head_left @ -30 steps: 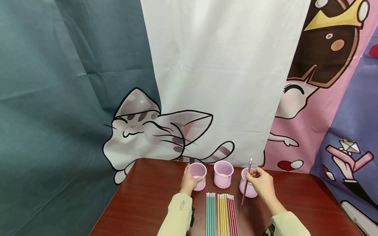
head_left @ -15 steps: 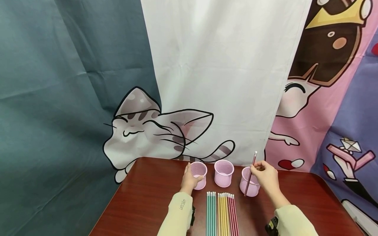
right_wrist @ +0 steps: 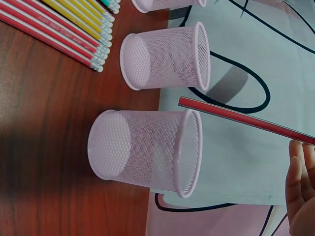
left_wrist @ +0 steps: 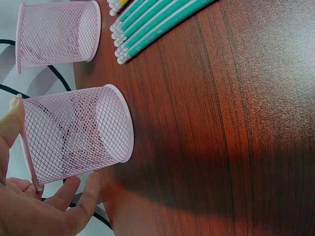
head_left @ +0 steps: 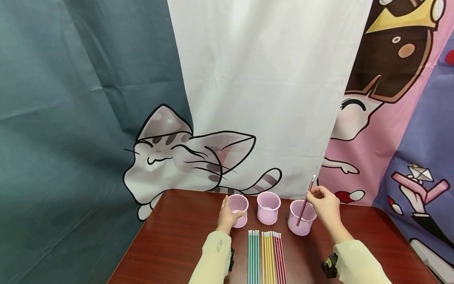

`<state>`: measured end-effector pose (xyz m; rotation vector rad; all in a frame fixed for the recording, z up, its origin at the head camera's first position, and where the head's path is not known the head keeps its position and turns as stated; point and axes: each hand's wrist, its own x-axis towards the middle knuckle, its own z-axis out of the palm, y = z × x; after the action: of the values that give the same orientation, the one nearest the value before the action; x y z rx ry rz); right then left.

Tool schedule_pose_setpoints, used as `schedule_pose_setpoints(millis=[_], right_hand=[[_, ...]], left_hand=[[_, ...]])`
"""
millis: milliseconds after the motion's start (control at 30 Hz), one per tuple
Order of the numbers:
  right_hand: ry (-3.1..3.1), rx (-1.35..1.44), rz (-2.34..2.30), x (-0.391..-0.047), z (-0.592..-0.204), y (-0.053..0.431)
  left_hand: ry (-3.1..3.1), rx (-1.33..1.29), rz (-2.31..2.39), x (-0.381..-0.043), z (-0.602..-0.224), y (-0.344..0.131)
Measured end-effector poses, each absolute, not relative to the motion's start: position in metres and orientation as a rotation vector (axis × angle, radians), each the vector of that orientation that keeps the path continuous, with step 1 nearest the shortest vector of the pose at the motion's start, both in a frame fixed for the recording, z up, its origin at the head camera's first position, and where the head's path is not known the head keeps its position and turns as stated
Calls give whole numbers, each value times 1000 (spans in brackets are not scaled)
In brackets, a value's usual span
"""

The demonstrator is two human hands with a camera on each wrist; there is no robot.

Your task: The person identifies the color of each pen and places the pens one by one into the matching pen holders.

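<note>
My left hand (head_left: 227, 219) grips the left pink mesh pencil cup (head_left: 241, 221); the left wrist view shows the thumb at its rim and the fingers along its side. My right hand (head_left: 327, 209) pinches a red pencil (right_wrist: 246, 119) near its eraser end, which points up. The pencil slants, its lower end just above the rim of the right pink mesh pencil cup (right_wrist: 147, 147) in the right wrist view. That cup stands upright on the table. The middle mesh pencil cup (head_left: 268, 216) stands between the other two, untouched by either hand.
Several green pencils (head_left: 253, 256), yellow pencils (head_left: 267, 256) and red pencils (head_left: 280, 256) lie in rows on the brown wooden table (head_left: 170, 244), erasers toward the cups. A printed cloth (head_left: 269, 98) hangs behind the table's far edge.
My right hand has risen and moved right and away, lifting the red pencil from in front of the right cup to above its rim. The left hand stays on its cup.
</note>
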<state>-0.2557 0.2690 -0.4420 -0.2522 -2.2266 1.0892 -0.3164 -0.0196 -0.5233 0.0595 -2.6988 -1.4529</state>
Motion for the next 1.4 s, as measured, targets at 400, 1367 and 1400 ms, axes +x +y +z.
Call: schedule_pose_setpoints(millis=[400,1367,1400], right_hand=[[-2172,-321,1150,-262,-429,274],[-2351,-471,1070,-265,-479,286],[-2358,-476,1074,-264,-480,286]], left_hand=[[-2669,47,-1479,-318,-528,-20],[-2687,14,-1405,-319,-532,-19],[-2686,12,-1403,-319,-532,-19]])
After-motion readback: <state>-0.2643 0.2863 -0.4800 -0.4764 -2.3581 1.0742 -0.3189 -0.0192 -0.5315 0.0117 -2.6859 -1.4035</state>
